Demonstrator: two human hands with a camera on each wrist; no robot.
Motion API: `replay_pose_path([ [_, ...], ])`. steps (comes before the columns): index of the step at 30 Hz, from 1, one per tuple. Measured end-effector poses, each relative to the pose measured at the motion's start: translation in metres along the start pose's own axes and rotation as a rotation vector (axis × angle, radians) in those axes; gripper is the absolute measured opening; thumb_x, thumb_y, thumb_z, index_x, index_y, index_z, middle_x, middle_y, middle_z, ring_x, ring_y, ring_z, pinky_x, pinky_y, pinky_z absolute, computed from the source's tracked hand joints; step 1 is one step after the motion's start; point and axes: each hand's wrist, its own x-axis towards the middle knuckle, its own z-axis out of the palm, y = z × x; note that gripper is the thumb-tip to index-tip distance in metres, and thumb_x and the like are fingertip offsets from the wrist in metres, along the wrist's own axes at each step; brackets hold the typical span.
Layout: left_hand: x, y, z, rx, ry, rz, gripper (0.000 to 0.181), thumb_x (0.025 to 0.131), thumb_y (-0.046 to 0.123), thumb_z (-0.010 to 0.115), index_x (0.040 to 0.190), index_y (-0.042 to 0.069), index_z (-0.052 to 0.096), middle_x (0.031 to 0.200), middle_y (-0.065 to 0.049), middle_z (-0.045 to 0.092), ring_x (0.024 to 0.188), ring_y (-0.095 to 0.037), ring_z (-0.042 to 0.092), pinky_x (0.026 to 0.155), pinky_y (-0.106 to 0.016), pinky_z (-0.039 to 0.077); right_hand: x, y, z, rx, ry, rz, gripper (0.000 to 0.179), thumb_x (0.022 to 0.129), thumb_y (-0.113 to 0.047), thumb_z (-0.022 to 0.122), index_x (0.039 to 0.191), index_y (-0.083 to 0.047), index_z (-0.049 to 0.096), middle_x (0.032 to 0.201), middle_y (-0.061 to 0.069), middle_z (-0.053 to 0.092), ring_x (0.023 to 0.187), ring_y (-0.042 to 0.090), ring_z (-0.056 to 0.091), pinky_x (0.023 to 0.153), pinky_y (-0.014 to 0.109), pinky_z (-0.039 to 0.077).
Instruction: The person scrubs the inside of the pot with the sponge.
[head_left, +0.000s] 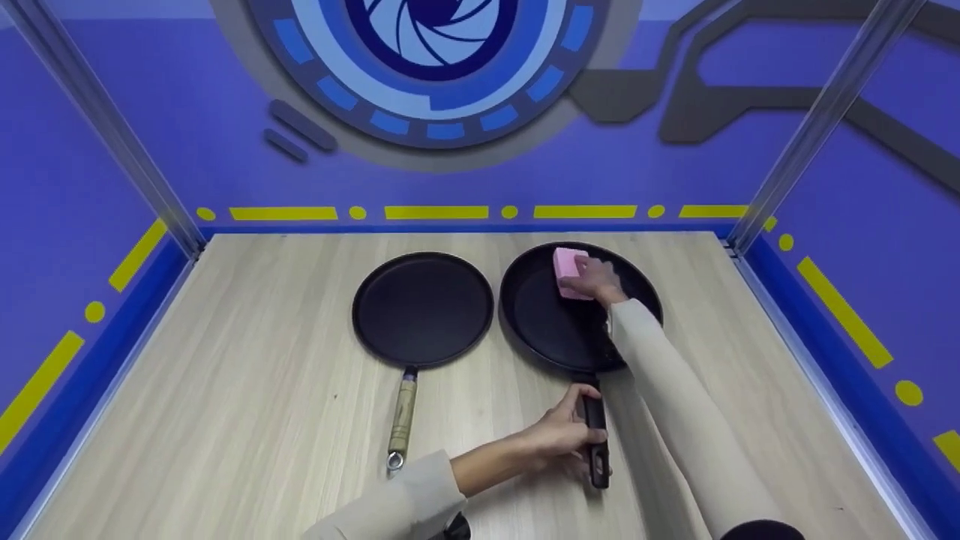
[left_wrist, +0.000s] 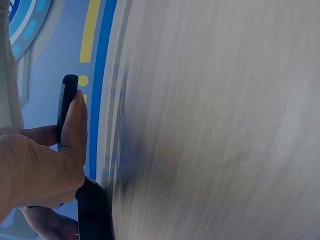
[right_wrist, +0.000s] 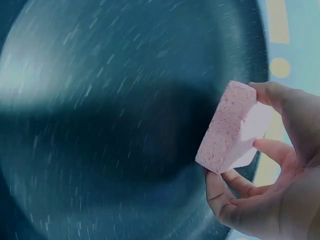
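A pink sponge (head_left: 570, 273) is in my right hand (head_left: 598, 280), over the far part of the black frying pan (head_left: 544, 319). In the right wrist view the thumb and fingers pinch the sponge (right_wrist: 227, 127) by its edges, with the dark pan surface (right_wrist: 125, 140) beside it. My left hand (head_left: 559, 435) grips the pan's black handle (head_left: 595, 427), on the near side of the pan. The left wrist view shows the fingers of the left hand (left_wrist: 45, 162) around that handle (left_wrist: 67, 102). Whether the sponge touches the pan I cannot tell.
Left of the frying pan lies a flat black pan (head_left: 424, 309) with a wood-look handle (head_left: 403, 416) pointing toward me. Both pans are on a light wooden table (head_left: 247, 390). Blue walls (head_left: 480, 184) with yellow marks enclose the table at the back and sides.
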Motion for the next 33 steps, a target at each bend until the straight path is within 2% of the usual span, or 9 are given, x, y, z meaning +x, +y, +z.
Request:
replay_pose_path([
  [4,0.001,0.0,-0.002,-0.008,0.001,-0.009,0.049,0.091,-0.004,0.067,0.129,0.022,0.048,0.07,-0.003,0.062,0.053,-0.01,0.063,0.048,-0.027,0.061,-0.001,-0.001,0.005,-0.127,-0.052,-0.064,0.078,0.089,-0.032,0.075,0.154,-0.003,0.042,0.152,0.03,0.046,0.144,0.052,0.036,0.122,0.062,0.035],
  [9,0.002,0.0,-0.001,-0.043,-0.025,-0.042,0.049,0.091,-0.005,0.066,0.127,0.024,0.047,0.073,-0.006,0.064,0.056,-0.016,0.067,0.047,-0.027,0.061,-0.008,-0.01,0.016,-0.198,-0.147,-0.246,0.077,0.087,-0.028,0.08,0.152,-0.006,0.046,0.152,0.026,0.048,0.148,0.051,0.032,0.126,0.059,0.031],
  [11,0.002,0.001,-0.002,-0.055,-0.037,-0.054,0.049,0.091,-0.005,0.065,0.126,0.025,0.047,0.077,-0.008,0.066,0.061,-0.02,0.071,0.048,-0.027,0.061,-0.013,-0.016,0.018,-0.239,-0.182,-0.288,0.075,0.087,-0.027,0.081,0.152,-0.008,0.048,0.151,0.027,0.049,0.146,0.049,0.036,0.125,0.058,0.034],
  [15,0.003,0.002,-0.003,-0.065,-0.049,-0.072,0.048,0.093,-0.003,0.064,0.125,0.027,0.046,0.082,-0.012,0.068,0.07,-0.028,0.075,0.049,-0.026,0.061,-0.025,-0.027,0.017,-0.322,-0.233,-0.298,0.074,0.086,-0.028,0.083,0.151,-0.016,0.049,0.147,0.027,0.049,0.135,0.044,0.048,0.119,0.059,0.041],
  [19,0.003,0.003,-0.003,-0.06,-0.054,-0.079,0.049,0.093,-0.002,0.065,0.127,0.026,0.045,0.084,-0.012,0.066,0.069,-0.027,0.074,0.049,-0.026,0.061,-0.036,-0.034,0.016,-0.369,-0.274,-0.277,0.076,0.084,-0.027,0.085,0.15,-0.021,0.047,0.147,0.025,0.048,0.132,0.041,0.051,0.117,0.059,0.044],
  [25,0.005,0.004,-0.005,-0.059,-0.044,-0.083,0.05,0.093,-0.003,0.066,0.129,0.025,0.044,0.081,-0.012,0.067,0.073,-0.036,0.076,0.052,-0.031,0.064,-0.053,-0.043,0.021,-0.469,-0.307,-0.318,0.078,0.081,-0.024,0.087,0.146,-0.017,0.043,0.143,0.027,0.05,0.125,0.042,0.056,0.106,0.056,0.054],
  [29,0.005,0.004,-0.004,-0.046,-0.043,-0.088,0.05,0.094,-0.002,0.066,0.129,0.026,0.044,0.079,-0.012,0.068,0.074,-0.035,0.076,0.054,-0.033,0.065,-0.066,-0.047,0.022,-0.549,-0.305,-0.34,0.076,0.082,-0.022,0.086,0.143,-0.015,0.042,0.135,0.026,0.054,0.117,0.042,0.059,0.098,0.055,0.058],
  [30,0.004,0.004,-0.003,-0.042,-0.044,-0.091,0.05,0.095,-0.001,0.066,0.129,0.027,0.044,0.078,-0.011,0.068,0.072,-0.032,0.076,0.054,-0.032,0.065,-0.067,-0.047,0.022,-0.564,-0.302,-0.344,0.076,0.082,-0.021,0.086,0.143,-0.015,0.042,0.133,0.026,0.054,0.115,0.042,0.06,0.097,0.055,0.059],
  [33,0.002,0.004,-0.002,-0.056,-0.049,-0.089,0.051,0.094,-0.003,0.065,0.129,0.026,0.044,0.082,-0.013,0.066,0.076,-0.037,0.076,0.058,-0.037,0.067,-0.068,-0.043,0.022,-0.573,-0.302,-0.352,0.076,0.081,-0.021,0.087,0.142,-0.016,0.043,0.131,0.024,0.055,0.111,0.041,0.06,0.095,0.055,0.059],
])
